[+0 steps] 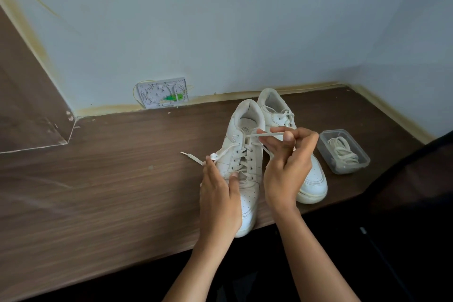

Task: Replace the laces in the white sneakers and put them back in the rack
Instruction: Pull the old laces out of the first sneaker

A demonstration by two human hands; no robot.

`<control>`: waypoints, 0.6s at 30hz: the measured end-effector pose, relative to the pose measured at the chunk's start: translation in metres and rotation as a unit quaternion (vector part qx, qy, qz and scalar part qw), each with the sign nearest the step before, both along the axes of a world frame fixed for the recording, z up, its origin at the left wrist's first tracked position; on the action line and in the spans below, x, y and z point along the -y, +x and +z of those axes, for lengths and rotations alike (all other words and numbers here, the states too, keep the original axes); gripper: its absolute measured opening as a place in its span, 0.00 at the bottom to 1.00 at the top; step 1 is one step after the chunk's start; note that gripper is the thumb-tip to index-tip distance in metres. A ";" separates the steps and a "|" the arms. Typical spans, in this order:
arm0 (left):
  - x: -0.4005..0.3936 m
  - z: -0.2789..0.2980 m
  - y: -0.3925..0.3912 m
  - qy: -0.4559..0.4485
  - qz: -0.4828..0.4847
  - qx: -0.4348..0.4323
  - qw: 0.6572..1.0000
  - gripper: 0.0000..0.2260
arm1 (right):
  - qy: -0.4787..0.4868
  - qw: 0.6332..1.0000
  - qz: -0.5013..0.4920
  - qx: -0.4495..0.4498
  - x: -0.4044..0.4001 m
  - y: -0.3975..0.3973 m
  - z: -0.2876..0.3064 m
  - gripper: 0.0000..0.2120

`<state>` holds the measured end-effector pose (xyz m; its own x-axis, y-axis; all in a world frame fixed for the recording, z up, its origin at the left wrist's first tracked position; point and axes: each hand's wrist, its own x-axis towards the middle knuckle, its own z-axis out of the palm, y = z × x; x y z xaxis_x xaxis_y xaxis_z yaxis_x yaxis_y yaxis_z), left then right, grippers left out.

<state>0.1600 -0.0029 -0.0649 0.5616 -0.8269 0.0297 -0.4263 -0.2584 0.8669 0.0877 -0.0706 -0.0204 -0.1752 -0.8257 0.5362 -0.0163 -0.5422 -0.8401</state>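
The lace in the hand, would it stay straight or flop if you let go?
Probably flop. The lace looks straight only where the right hand pulls it tight. Its other end lies limp on the table. It likely weighs almost nothing, being thin and flat.

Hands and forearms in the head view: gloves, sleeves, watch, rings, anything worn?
Nothing worn that shows. The left hand and right hand are bare: no gloves, rings or watch. Both forearms are bare to the bottom edge of the frame, with no sleeve in view. No markings or tape are visible.
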 end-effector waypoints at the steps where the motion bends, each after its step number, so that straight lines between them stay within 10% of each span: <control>1: 0.000 0.000 0.000 0.001 0.001 0.001 1.000 0.29 | 0.003 1.000 0.007 0.018 -0.001 0.001 0.000 0.05; 9: -0.001 0.000 -0.001 0.009 0.003 0.011 1.000 0.30 | 0.036 0.995 0.052 0.075 -0.002 0.004 0.004 0.08; 18: 0.000 0.000 0.000 -0.004 0.002 -0.004 1.000 0.30 | -0.027 0.955 0.005 -0.294 0.014 -0.003 -0.011 0.04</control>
<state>0.1604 -0.0034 -0.0649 0.5656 -0.8241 0.0314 -0.4179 -0.2535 0.8724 0.0847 -0.0848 -0.0314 0.1764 -0.7945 0.5810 -0.4722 -0.5862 -0.6583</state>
